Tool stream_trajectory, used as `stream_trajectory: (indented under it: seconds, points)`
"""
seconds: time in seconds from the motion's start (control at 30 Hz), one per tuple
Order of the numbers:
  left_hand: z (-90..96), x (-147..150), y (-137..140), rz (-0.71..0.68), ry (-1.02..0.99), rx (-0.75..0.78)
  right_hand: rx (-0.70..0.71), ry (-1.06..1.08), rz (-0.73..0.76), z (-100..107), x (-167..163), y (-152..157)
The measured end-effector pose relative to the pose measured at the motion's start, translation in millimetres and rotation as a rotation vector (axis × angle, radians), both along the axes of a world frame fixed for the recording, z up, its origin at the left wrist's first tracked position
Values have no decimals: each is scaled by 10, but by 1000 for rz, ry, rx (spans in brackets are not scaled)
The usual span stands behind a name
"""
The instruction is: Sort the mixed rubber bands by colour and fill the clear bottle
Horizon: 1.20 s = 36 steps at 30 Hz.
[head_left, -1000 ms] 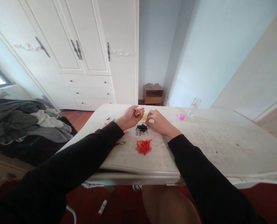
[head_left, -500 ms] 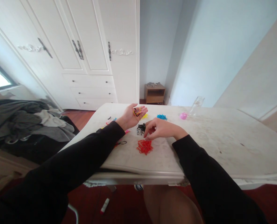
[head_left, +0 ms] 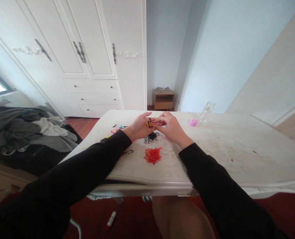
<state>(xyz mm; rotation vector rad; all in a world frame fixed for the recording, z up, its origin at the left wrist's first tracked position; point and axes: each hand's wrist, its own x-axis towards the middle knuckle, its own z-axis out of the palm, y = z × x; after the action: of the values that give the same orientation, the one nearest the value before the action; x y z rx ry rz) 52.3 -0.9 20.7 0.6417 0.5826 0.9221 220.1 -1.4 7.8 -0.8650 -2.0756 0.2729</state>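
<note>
My left hand (head_left: 139, 126) is palm up above the table, cupped under a few mixed rubber bands (head_left: 149, 123), yellow and black among them. My right hand (head_left: 169, 126) meets it from the right, its fingertips pinched together at those bands. Just below the hands lies a pile of black rubber bands (head_left: 151, 137). Nearer to me is a pile of red rubber bands (head_left: 152, 156). More mixed bands (head_left: 112, 133) lie scattered by my left forearm. The blue and yellow piles are mostly hidden behind my hands.
A clear bottle (head_left: 207, 112) and a pink round object (head_left: 193, 122) stand toward the back of the white table (head_left: 224, 152). A white wardrobe (head_left: 95, 59) and a small wooden nightstand (head_left: 163, 100) are beyond it. Clothes (head_left: 33, 129) are heaped at left.
My right hand has moved up from above the red pile to my left palm, where its fingertips now touch the bands. The left hand's fingers have curled a little.
</note>
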Motion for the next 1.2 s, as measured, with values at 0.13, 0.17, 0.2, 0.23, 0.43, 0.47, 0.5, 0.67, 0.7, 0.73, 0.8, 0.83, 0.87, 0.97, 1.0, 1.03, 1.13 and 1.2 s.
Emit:
stream_trajectory:
  seconds: [0.13, 0.17, 0.2, 0.23, 0.43, 0.47, 0.5, 0.67, 0.7, 0.73, 0.8, 0.83, 0.87, 0.97, 1.0, 1.03, 1.13, 1.2]
  points:
    - [17, 24, -28, 15, 7, -11, 14, 0, -13, 9, -8, -12]
    - [16, 29, -31, 13, 4, -15, 27, 2, -27, 9, -8, -10]
    - [14, 33, -33, 4, 2, -19, 39, 8, -45, 7, -7, -6]
    - [11, 36, -35, -9, 1, -23, 49, 15, -64, 2, -5, 1]
    - [8, 39, -77, -77, 27, -17, 77, -37, -65, -32, 9, 50]
    - [13, 41, -88, -77, 33, -20, 79, -50, -56, -34, 10, 55]
    - [18, 43, -99, -79, 37, -25, 77, -56, -52, -36, 11, 59]
    - [35, 49, -122, -100, 38, -33, 62, -23, -74, -28, 12, 61]
    - [32, 47, -119, -101, 43, -31, 60, -13, -77, -23, 13, 57]
    - [28, 44, -115, -101, 49, -29, 58, 0, -80, -17, 14, 52]
    - [14, 38, -102, -100, 61, -28, 48, 40, -97, -3, 14, 39]
    - [7, 35, -95, -97, 64, -29, 41, 64, -111, 5, 14, 32]
    - [0, 33, -89, -92, 64, -30, 33, 85, -125, 13, 13, 25]
    - [-11, 29, -70, -59, 54, -43, 6, 143, -166, 38, 11, 10]
    - [-10, 27, -63, -47, 52, -54, 1, 164, -178, 47, 12, 7]
    - [-7, 22, -54, -36, 51, -68, -1, 190, -191, 56, 15, 4]
    - [16, -6, -19, 39, 23, -109, 7, 271, -224, 81, 29, -6]
    - [36, -34, 6, 178, -35, -125, 8, 299, -216, 93, 33, -17]
